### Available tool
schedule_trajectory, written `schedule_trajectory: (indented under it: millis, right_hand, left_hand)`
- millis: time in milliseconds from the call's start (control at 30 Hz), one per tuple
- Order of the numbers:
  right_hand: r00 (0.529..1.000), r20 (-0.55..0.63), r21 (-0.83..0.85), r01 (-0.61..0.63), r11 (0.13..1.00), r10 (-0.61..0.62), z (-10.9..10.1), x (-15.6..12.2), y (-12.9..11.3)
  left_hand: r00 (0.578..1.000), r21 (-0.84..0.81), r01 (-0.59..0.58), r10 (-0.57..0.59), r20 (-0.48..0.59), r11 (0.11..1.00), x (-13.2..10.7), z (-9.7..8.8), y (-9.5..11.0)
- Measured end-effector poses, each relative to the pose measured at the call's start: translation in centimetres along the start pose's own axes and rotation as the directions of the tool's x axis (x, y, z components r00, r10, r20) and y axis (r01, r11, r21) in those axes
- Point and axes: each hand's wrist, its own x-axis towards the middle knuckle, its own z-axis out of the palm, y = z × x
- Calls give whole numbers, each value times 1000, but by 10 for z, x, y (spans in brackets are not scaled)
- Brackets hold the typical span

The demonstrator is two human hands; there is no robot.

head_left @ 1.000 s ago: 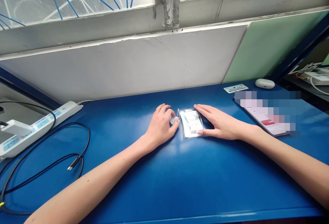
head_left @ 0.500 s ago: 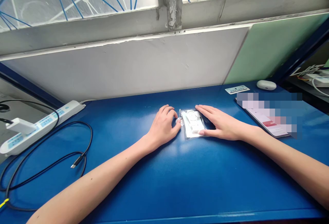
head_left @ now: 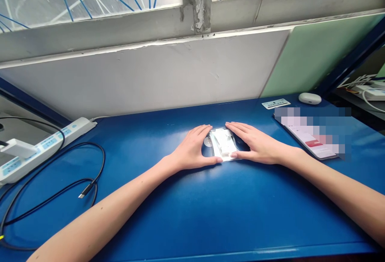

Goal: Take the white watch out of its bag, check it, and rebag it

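Observation:
A small clear plastic pouch (head_left: 225, 138) with white contents lies flat on the blue table (head_left: 192, 210). Its glare hides what the contents are. My left hand (head_left: 194, 148) spans the left side, fingertips at the upper corner and thumb at the lower one. On the right side my right hand (head_left: 252, 142) does likewise, its fingers along the top edge and its thumb on the bottom corner. Both hands grip the pouch by its edges. A round clear tag (head_left: 207, 141) shows between the left thumb and fingers.
At the left lie a white power strip (head_left: 60, 140) with a plugged-in adapter (head_left: 19, 148) and a looped black cable (head_left: 104, 162). At the right are a phone (head_left: 313, 140), a white earbud case (head_left: 310, 98) and a white label card (head_left: 276, 103). A wall panel (head_left: 165, 77) stands behind.
My left hand has opened from a pinch at the pouch's bead chain and spread along its left side, thumb now at the lower corner. My right hand has stayed on the right side.

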Motion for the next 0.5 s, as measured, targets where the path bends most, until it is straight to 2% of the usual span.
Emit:
schedule_trajectory:
  millis: [200,367,500]
  right_hand:
    - [999,46,39,17,999,-19,-7,-3,4]
    - [999,37,44,2,999,-4,-6,-2,3]
    - [1000,31,49,0,999,-1,-5,-1,2]
  left_hand:
    - [999,32,0,-1,34,999,1,-2,2]
    - [995,71,64,-69,75,995,2,-7,8]
    - [995,93,-1,-8,98,996,2,-12,6]
